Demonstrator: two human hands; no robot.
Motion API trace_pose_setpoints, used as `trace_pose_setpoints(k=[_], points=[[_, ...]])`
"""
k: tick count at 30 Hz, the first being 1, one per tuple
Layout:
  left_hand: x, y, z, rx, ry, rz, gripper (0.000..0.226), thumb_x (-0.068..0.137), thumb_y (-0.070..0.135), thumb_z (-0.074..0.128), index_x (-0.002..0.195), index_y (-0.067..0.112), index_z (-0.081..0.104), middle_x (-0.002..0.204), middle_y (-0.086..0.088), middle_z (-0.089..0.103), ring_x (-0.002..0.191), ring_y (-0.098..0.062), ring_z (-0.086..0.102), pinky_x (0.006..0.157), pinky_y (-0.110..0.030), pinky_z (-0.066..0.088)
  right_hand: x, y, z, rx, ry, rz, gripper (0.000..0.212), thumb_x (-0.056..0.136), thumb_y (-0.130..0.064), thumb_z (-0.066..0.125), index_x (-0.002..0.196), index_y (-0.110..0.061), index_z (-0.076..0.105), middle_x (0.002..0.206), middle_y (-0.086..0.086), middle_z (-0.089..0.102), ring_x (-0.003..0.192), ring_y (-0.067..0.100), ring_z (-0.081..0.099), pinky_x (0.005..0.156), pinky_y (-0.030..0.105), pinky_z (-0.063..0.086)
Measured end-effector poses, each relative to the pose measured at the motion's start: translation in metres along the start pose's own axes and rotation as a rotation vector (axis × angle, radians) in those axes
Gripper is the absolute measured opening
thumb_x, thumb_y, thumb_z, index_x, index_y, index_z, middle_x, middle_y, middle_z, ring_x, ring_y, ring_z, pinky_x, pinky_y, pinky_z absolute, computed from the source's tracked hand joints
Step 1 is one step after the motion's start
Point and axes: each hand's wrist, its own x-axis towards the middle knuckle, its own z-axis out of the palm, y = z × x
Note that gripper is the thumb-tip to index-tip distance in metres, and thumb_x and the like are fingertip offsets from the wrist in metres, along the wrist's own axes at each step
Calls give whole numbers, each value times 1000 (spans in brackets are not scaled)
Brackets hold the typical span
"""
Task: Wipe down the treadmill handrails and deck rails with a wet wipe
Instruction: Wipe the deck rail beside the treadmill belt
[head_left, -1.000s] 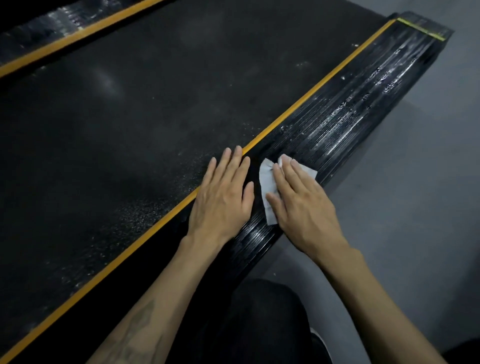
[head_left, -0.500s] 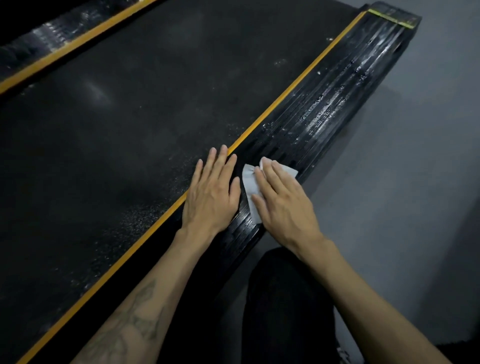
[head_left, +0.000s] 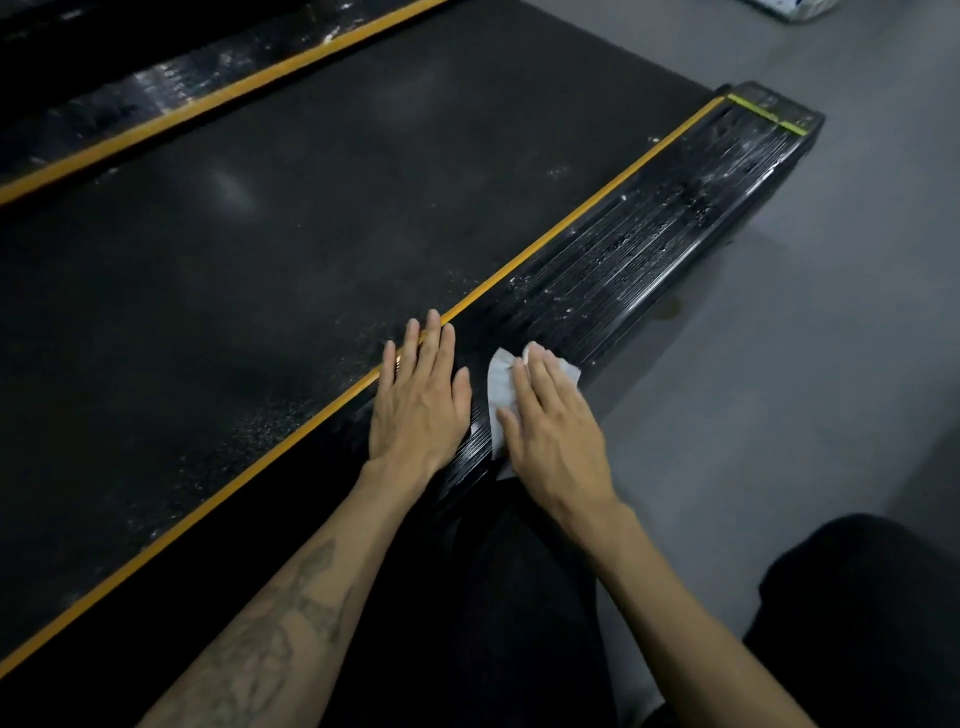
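Observation:
A white wet wipe (head_left: 501, 387) lies flat on the ribbed black right deck rail (head_left: 639, 260) of the treadmill. My right hand (head_left: 553, 431) presses down on the wipe with straight fingers. Beside it, my left hand (head_left: 421, 400) rests flat on the same rail, its fingertips reaching over the orange stripe (head_left: 571, 221) at the belt's edge. The rail beyond my hands glistens with wet streaks and white specks. The far deck rail (head_left: 171, 83) runs along the top left.
The dark treadmill belt (head_left: 260, 260) fills the left and centre. Grey floor (head_left: 805, 338) lies to the right of the rail. My knees in black trousers (head_left: 857, 597) are at the bottom right. A white packet (head_left: 789, 8) shows at the top right edge.
Both hands and the wipe stay together on the rail; the view has shifted, so more of the rail's far end and the floor now show.

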Motion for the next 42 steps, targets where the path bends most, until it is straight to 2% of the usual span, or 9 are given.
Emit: trace_pose_setpoints(k=[8,11,14,19,22,26,30,35,42], points=[[1,1,2,-10,43,-28,61,109,41,24,164,16,18,172,0,3,159,-15,-1,130,-42,5,-2,8,-2,98,33,-143,61,112,-43,26,163,-11,13,172,6,1,159,18,-6,129,38,5],[1,2,1,-1,48,-37,61,108,41,24,164,16,19,172,1,5,159,-15,1,130,-42,6,-6,6,-3,43,61,-67,62,113,-40,24,162,-5,14,171,13,0,159,22,-7,129,35,-8],[2,3,0,1,55,-57,61,108,42,25,163,17,22,172,1,6,159,-14,1,130,-41,7,-6,-5,-1,33,105,-83,59,112,-36,32,158,1,27,168,19,15,158,27,8,128,37,0],[3,4,2,8,57,-63,62,107,43,25,163,18,23,172,1,7,159,-15,2,130,-42,8,9,15,-5,43,37,-110,63,112,-43,18,163,-8,5,171,10,-9,158,19,-14,128,33,-11],[4,4,3,21,66,-62,62,107,43,25,163,17,23,172,0,8,159,-16,4,130,-43,9,-4,7,-1,82,65,-39,61,113,-38,18,162,-3,7,170,15,-6,158,23,-11,129,35,-8],[6,4,5,22,62,-69,60,108,42,28,163,17,23,172,-1,8,159,-17,3,130,-43,9,0,5,1,119,112,-135,58,112,-33,35,159,0,26,169,17,14,159,27,8,130,41,9],[6,6,3,19,72,-75,61,108,43,29,163,17,24,172,-1,10,159,-17,4,130,-43,10,5,22,-2,122,80,-102,61,113,-40,24,163,-7,11,171,9,-3,158,18,-9,129,34,-4],[7,6,3,15,68,-80,60,108,42,30,162,17,26,172,-1,12,159,-17,6,129,-44,12,-7,4,4,80,85,-78,59,113,-34,21,161,-2,12,170,16,0,159,26,-7,128,36,-8],[8,7,1,-12,69,-85,60,107,42,32,162,17,28,172,-2,13,159,-17,7,129,-43,11,1,19,-5,50,41,-17,60,113,-35,6,162,-2,-1,168,17,-15,156,25,-20,127,37,-9]])
